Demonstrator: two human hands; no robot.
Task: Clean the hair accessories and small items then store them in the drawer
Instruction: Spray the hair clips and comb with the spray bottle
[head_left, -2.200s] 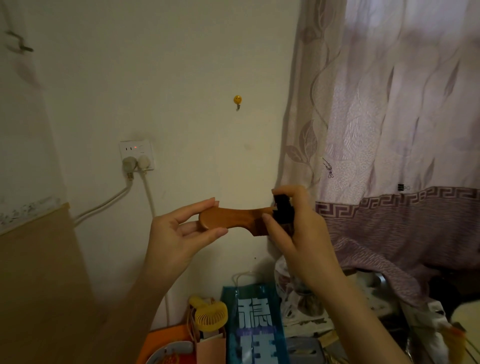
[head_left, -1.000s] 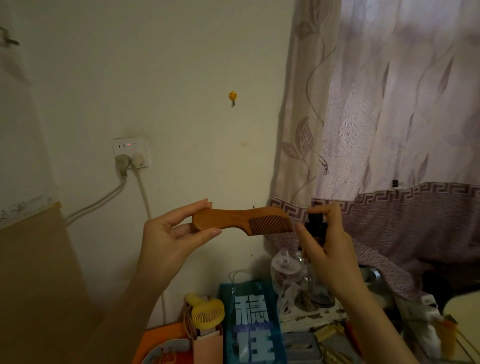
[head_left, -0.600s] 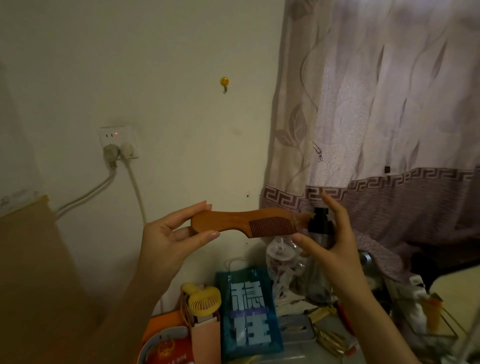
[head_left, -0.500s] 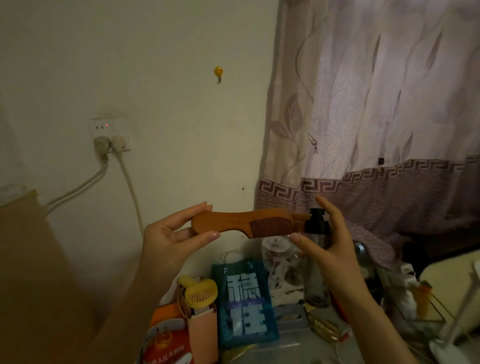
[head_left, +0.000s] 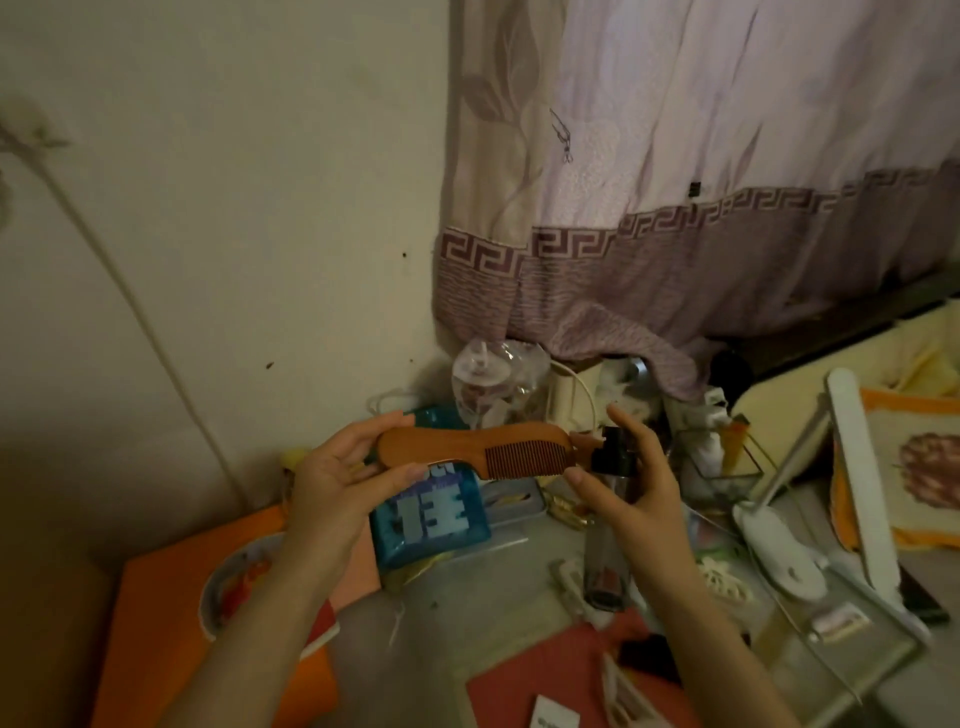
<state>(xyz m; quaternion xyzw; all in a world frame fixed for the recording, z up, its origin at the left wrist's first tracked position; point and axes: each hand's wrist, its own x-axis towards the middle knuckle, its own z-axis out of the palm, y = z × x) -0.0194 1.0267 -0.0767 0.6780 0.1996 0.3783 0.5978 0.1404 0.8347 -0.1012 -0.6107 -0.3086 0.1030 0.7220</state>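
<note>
The left hand (head_left: 332, 480) pinches the wooden comb (head_left: 470, 451) by its handle, level above the cluttered worktop, while the right hand (head_left: 631, 483) grips a spray bottle (head_left: 613, 457) at its teeth: cleaning seems underway, wiping likely next.

We see a grey worktop (head_left: 467, 618) crowded with things: a blue packet (head_left: 431, 525) with white characters at the back, an orange board (head_left: 156, 597) at the left carrying a round dish (head_left: 228, 582), a red sheet (head_left: 540, 680) in front, and a white desk lamp (head_left: 779, 551) at the right.

Comb (head_left: 467, 451) – smooth wood; curtain (head_left: 675, 208) – patterned cloth.
</note>
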